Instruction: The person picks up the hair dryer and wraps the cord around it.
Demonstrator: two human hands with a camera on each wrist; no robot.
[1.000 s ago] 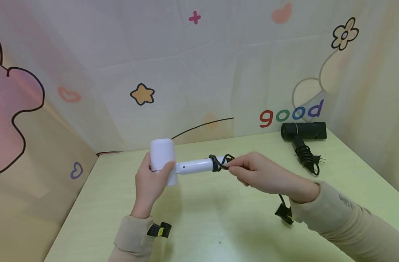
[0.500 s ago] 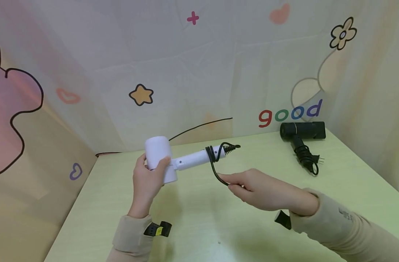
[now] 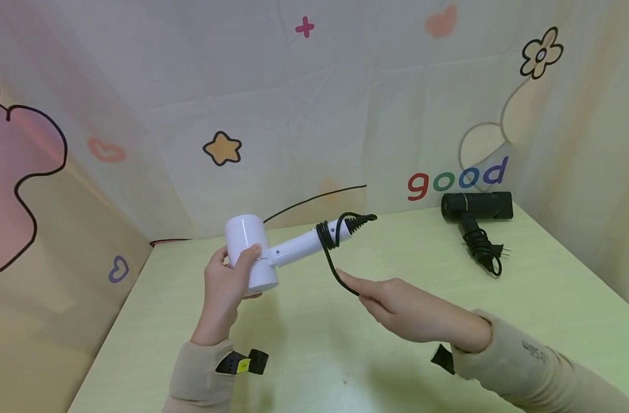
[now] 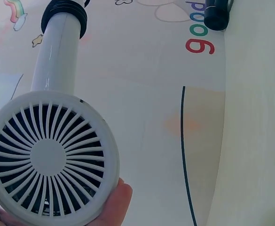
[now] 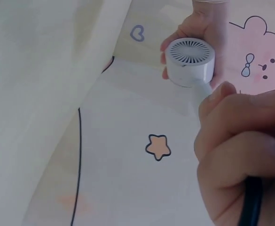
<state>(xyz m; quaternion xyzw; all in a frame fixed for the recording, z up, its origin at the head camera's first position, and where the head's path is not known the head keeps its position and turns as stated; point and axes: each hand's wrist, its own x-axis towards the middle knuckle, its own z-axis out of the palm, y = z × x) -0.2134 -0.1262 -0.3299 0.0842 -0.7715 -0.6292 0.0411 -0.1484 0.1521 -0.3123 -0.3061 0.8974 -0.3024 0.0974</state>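
A white hair dryer (image 3: pixel 248 235) is held above the table, its handle slanting up to the right. My left hand (image 3: pixel 225 287) grips the dryer's head, thumb across the front. In the left wrist view the slatted round vent (image 4: pixel 48 157) faces the camera. Black cord (image 3: pixel 326 235) is wound around the handle's end, and a loose length of it runs down to my right hand (image 3: pixel 404 307), which pinches it. In the right wrist view the curled fingers (image 5: pixel 240 155) hide part of the handle, and a dark piece of cord (image 5: pixel 252 202) comes out below them.
A black hair dryer (image 3: pixel 477 206) lies at the table's back right, its cord and plug bundled around the handle. The pale green table (image 3: pixel 304 344) meets a printed curtain (image 3: pixel 304 115) at the back. Dark wrist straps (image 3: pixel 242 362) sit on the sleeves.
My right hand has moved down from the handle's end, drawing a length of cord with it. The white hair dryer has tilted, its handle end rising, and has shifted slightly left.
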